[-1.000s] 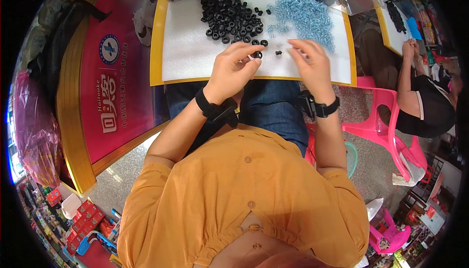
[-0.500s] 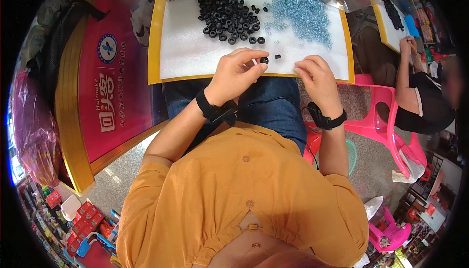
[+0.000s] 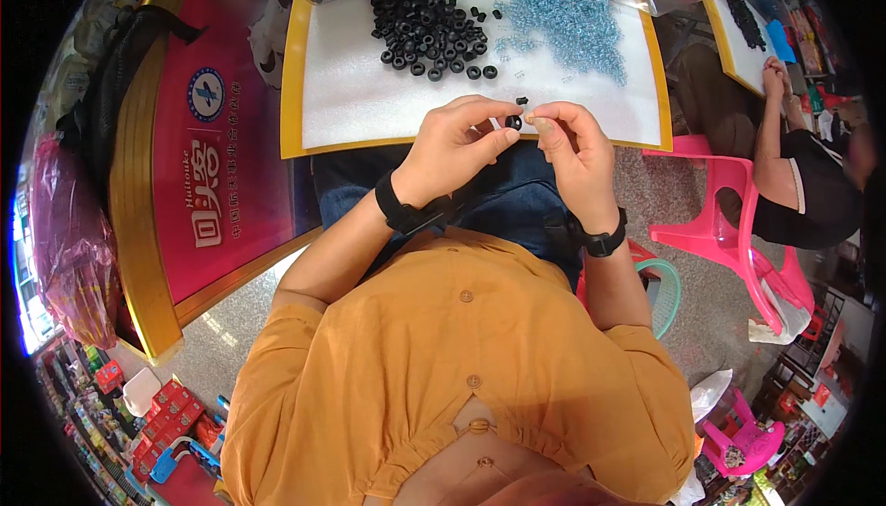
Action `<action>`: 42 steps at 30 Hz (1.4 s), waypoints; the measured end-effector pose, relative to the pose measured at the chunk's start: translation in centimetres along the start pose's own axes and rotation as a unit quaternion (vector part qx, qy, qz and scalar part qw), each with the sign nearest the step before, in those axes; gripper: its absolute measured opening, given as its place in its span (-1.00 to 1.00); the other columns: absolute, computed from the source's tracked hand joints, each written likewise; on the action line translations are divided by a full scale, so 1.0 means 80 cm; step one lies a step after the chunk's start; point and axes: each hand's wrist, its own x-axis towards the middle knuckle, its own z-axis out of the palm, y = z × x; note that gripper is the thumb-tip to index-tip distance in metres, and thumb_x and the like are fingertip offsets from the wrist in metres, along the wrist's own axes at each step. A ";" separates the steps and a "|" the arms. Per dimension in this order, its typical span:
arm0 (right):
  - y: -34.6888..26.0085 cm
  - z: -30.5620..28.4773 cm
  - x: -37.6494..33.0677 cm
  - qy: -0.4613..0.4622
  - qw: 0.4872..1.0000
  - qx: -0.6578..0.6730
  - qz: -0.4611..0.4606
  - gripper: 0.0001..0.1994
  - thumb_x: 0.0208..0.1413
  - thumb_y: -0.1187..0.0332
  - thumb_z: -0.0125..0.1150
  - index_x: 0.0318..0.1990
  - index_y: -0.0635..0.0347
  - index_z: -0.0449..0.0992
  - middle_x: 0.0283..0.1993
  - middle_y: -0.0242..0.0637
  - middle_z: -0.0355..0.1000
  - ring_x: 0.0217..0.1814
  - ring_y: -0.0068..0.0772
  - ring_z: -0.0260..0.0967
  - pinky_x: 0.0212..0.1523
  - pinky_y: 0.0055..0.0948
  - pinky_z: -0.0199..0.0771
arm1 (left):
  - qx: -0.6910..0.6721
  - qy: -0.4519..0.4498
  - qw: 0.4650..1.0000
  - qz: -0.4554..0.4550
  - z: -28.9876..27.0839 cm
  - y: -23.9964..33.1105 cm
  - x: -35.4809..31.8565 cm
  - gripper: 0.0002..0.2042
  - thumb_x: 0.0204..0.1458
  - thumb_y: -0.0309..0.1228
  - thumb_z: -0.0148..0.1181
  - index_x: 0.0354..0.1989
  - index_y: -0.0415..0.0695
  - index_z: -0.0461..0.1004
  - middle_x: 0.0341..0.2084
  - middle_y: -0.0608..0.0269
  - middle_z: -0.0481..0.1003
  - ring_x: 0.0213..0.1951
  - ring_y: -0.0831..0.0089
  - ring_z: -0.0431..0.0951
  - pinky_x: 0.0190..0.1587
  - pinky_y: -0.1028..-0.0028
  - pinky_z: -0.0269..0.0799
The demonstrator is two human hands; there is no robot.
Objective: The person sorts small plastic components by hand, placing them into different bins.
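While your left hand (image 3: 448,144) pinches a black ring (image 3: 513,122) at upper centre, your right hand (image 3: 583,150) bends its fingertips just beside it, their grip unclear; black pieces (image 3: 426,35) and pale-blue pieces (image 3: 570,26) lie heaped above, near the frame's top.

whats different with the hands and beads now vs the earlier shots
The right hand has moved leftward, its fingers now close beside the black ring in the left hand; whether they hold anything is unclear. The left hand has shifted slightly rightward, still pinching that ring. The black pile and blue beads stayed put.
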 end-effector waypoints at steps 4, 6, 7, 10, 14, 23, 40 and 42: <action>-0.004 0.009 0.009 -0.007 0.990 -0.077 -0.116 -0.89 0.23 0.42 0.27 -0.15 0.24 0.55 -0.23 -0.35 0.48 -0.27 -0.53 0.42 -0.21 -0.55 0.45 | -0.012 0.002 1.000 0.012 0.001 0.006 -0.003 -0.73 0.12 -0.48 0.31 0.01 -0.22 0.59 -0.29 0.22 0.54 -0.44 0.58 0.58 -0.36 0.58 0.53; -0.002 0.010 0.007 -0.002 0.991 -0.072 -0.109 -0.90 0.22 0.43 0.28 -0.16 0.23 0.56 -0.22 -0.33 0.48 -0.27 -0.50 0.43 -0.22 -0.54 0.45 | -0.006 -0.003 1.000 0.010 0.001 0.010 -0.004 -0.72 0.13 -0.48 0.30 0.01 -0.22 0.59 -0.29 0.21 0.54 -0.44 0.58 0.58 -0.37 0.58 0.53; -0.003 0.011 0.006 0.003 0.992 -0.067 -0.104 -0.90 0.20 0.45 0.28 -0.17 0.22 0.56 -0.21 -0.31 0.47 -0.27 -0.46 0.43 -0.23 -0.53 0.45 | 0.000 -0.007 1.000 0.009 0.000 0.012 -0.005 -0.72 0.13 -0.49 0.30 0.02 -0.22 0.58 -0.28 0.21 0.54 -0.44 0.58 0.58 -0.37 0.58 0.53; -0.006 0.012 0.003 0.012 0.978 -0.150 -0.147 -0.88 0.17 0.47 0.29 -0.15 0.22 0.58 -0.17 -0.25 0.49 -0.26 -0.35 0.47 -0.24 -0.48 0.48 | 0.003 0.000 1.000 0.018 0.000 0.007 -0.005 -0.73 0.13 -0.49 0.30 0.01 -0.22 0.59 -0.29 0.21 0.53 -0.43 0.58 0.58 -0.38 0.59 0.54; -0.003 0.014 0.001 0.018 0.952 -0.224 -0.209 -0.83 0.14 0.51 0.28 -0.10 0.19 0.59 -0.17 -0.19 0.49 -0.23 -0.22 0.50 -0.24 -0.41 0.51 | -0.023 0.018 1.000 -0.005 0.000 0.008 -0.004 -0.73 0.13 -0.48 0.31 0.01 -0.21 0.59 -0.29 0.23 0.52 -0.43 0.59 0.57 -0.40 0.60 0.54; 0.015 -0.019 0.040 -0.011 0.945 -0.302 -0.128 -0.78 0.14 0.48 0.24 -0.06 0.17 0.62 -0.18 -0.17 0.52 -0.19 -0.10 0.51 -0.19 -0.31 0.51 | -0.008 0.057 0.998 0.008 -0.024 -0.015 0.009 -0.73 0.15 -0.53 0.28 0.03 -0.21 0.59 -0.19 0.30 0.48 -0.35 0.66 0.49 -0.38 0.64 0.51; -0.023 0.008 0.027 -0.034 0.994 0.087 0.054 -0.84 0.28 0.41 0.21 -0.07 0.28 0.55 -0.23 -0.37 0.56 -0.44 -0.71 0.31 -0.43 -0.68 0.30 | -0.017 0.052 0.998 0.023 -0.020 -0.002 0.001 -0.72 0.09 -0.48 0.34 0.00 -0.18 0.61 -0.31 0.24 0.55 -0.36 0.61 0.50 -0.33 0.59 0.47; -0.026 0.013 0.021 -0.020 0.991 0.123 0.037 -0.82 0.28 0.41 0.23 -0.05 0.30 0.54 -0.23 -0.41 0.55 -0.43 -0.75 0.28 -0.44 -0.73 0.26 | -0.042 0.052 0.998 0.018 -0.018 0.007 -0.001 -0.72 0.09 -0.49 0.34 0.00 -0.20 0.60 -0.31 0.24 0.55 -0.36 0.62 0.50 -0.34 0.59 0.46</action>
